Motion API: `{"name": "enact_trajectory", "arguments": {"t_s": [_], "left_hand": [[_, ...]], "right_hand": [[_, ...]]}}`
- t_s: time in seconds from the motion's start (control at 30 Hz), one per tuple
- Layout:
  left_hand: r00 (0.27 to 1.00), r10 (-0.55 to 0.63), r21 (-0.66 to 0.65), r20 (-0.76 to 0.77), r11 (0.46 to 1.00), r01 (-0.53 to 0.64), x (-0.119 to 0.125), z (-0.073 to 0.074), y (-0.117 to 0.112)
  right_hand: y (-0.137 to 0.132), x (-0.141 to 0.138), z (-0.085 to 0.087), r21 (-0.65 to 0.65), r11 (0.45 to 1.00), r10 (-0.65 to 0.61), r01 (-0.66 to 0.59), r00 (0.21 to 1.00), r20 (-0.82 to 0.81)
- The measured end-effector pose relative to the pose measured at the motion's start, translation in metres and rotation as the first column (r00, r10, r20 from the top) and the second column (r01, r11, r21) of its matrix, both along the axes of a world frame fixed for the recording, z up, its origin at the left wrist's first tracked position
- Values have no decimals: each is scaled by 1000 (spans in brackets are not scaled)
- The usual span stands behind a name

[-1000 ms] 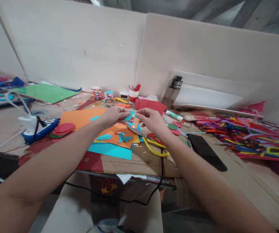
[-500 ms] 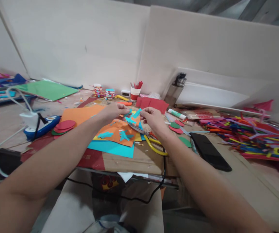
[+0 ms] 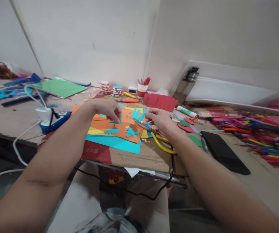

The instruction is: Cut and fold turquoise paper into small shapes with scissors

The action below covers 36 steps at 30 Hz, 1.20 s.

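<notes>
My left hand (image 3: 111,111) is closed in a pinch low over the orange paper (image 3: 98,124), with a small blue paper piece (image 3: 116,123) at its fingertips. Thumb and forefinger of my right hand (image 3: 157,117) pinch the edge of a blue paper piece cut into strips (image 3: 138,114). Two more blue cut-outs lie on the orange paper, a flat one (image 3: 112,131) and a branching one (image 3: 132,132). Beneath my right hand are scissors with yellow handles (image 3: 162,147), their blades pointing left. A blue sheet (image 3: 117,147) sticks out under the orange paper.
A black phone (image 3: 224,152) and a glue stick (image 3: 186,111) lie to the right, by bundled pipe cleaners (image 3: 263,139). Left stands a blue power strip (image 3: 54,122) with a white cable. Red paper (image 3: 160,101) and a cup of red sticks (image 3: 142,90) are behind.
My left hand has parted from my right and moved left and down, to the small blue piece over the orange paper. My right hand stays by the strip-cut piece. The view has shifted slightly.
</notes>
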<state>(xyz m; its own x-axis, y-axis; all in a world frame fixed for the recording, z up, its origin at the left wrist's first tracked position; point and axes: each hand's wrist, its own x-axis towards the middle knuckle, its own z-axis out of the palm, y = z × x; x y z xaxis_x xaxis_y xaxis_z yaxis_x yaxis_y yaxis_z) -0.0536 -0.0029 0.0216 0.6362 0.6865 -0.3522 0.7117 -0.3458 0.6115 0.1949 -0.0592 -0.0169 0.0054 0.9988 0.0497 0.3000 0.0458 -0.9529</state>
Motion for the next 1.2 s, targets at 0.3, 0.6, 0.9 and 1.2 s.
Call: {"name": "enact_trajectory", "arguments": {"t_s": [0.3,0.6,0.9,1.2], "left_hand": [[909,342,146,238,913,-381,30,-23,12],[871,477,498,-117,787,-364,109,-30,44],[838,441,480,-321,839,-257,126,-39,57],[889,453,448,70,782,-434,103,-42,69]], "right_hand": [[8,8,-4,35,997,-68,67,996,52],[12,17,-8,79,989,-135,125,980,144],[14,21,-7,99,985,-154,140,975,159],[16,22,-13,100,986,-150,135,974,167]]}}
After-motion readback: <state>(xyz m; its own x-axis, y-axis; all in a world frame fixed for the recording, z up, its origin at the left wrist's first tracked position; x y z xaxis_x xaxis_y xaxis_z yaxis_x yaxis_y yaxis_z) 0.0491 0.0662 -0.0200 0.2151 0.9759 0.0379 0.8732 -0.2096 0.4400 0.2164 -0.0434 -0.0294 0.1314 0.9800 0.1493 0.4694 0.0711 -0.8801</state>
